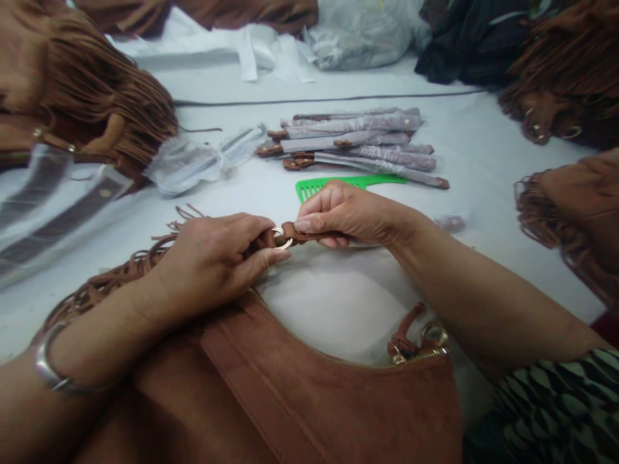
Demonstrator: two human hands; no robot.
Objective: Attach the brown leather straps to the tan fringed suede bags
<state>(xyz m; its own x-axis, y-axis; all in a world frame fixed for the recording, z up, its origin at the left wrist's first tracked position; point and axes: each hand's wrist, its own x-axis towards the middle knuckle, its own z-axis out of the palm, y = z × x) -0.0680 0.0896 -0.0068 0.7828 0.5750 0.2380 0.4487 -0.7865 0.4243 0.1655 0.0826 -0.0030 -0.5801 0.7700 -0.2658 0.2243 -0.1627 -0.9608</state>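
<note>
A brown suede bag (367,406) with a gold zipper and a fringe lies nearest to me. My left hand (217,254) pinches the gold ring (284,243) at the bag's left end between thumb and fingers. Just right of it, my right hand (338,216) grips a brown leather strap (309,236), whose looped end meets the ring. Whether the strap is fastened to the ring I cannot tell. At the bag's right end, a second gold ring (434,335) and a knotted leather pull (403,341) stand free of both hands.
Several wrapped straps (358,138) lie beyond my hands, with a green comb (382,180) at their near side. Fringed brown bags (82,84) are at left, others (580,212) at right. Clear plastic (188,164) lies left of centre.
</note>
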